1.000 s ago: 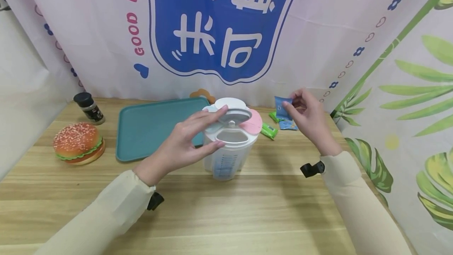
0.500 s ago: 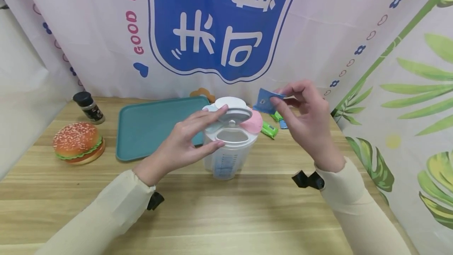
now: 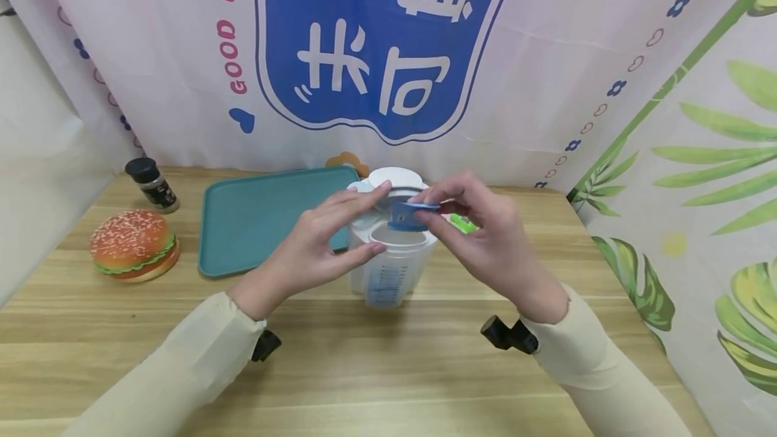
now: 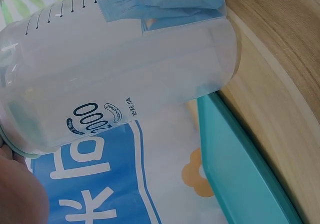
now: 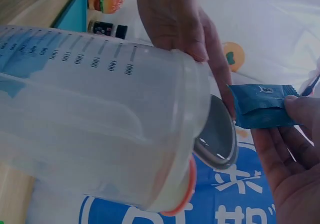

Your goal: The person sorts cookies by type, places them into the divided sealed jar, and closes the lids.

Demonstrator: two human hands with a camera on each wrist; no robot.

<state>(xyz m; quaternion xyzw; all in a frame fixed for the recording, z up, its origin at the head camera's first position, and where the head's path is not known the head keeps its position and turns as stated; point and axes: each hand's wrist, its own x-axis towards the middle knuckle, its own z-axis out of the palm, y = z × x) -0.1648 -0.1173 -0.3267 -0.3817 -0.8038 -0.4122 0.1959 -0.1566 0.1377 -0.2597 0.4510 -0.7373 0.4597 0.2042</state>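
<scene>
A clear plastic storage container (image 3: pixel 387 282) with measuring marks stands on the table, one white lid flap (image 3: pixel 394 175) raised over its opening. Several blue packets (image 4: pixel 172 8) lie at its bottom in the left wrist view. My left hand (image 3: pixel 309 238) has its fingers extended against the raised flap and its thumb at the container's rim. Between thumb and fingers, my right hand (image 3: pixel 485 238) pinches a small blue sealed snack packet (image 5: pixel 265 106), which overlaps the container's opening in the head view.
A teal tray (image 3: pixel 267 221) lies behind and left of the container. Farther left are a toy hamburger (image 3: pixel 133 245) and a black-capped seasoning jar (image 3: pixel 153 185). A green packet (image 3: pixel 463 223) shows behind my right hand. A printed curtain (image 3: pixel 200 133) hangs along the back.
My right hand has carried the blue packet left and down, from above the packets at the right to the container's opening. My left hand has stayed in place.
</scene>
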